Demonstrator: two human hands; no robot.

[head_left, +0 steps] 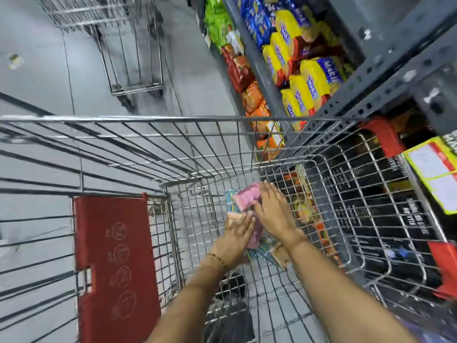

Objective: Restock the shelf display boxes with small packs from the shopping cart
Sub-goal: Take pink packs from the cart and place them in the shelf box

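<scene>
— Small packs, where?
— Down in the bottom of the shopping cart, heaped near the far right corner of the wire floor. Pink on top, blue-edged and tan ones underneath and to the near side.

— Both hands in there?
— Yes, reaching down past the rim. Left hand on the near-left edge of the heap, fingers stretched out flat and pressed against a tan pack and the pink one. Not curled round anything, fingers spread loosely. Thin gold bracelet at that wrist.

— And the other?
— Right hand laid over the pink pack from the right side, fingers extended and close together, palm down. Touching the pack, but hard to tell whether clamped on it or just resting; frame blurred there.

— Hands apart or meeting?
— Nearly meeting, fingertips just beside each other over the pink pack.

— Around the cart?
— Red plastic child-seat flap folded against the left side, with round pictograms printed on it. Second cart standing further off on the grey floor. Dark metal shelf unit to the right, touching or nearly touching the cart's far right corner. Yellow biscuit packs lying stacked on one shelf, blue ones beyond, orange and red packs on the level below. Yellow display box at the far right edge, partly cut off.
</scene>
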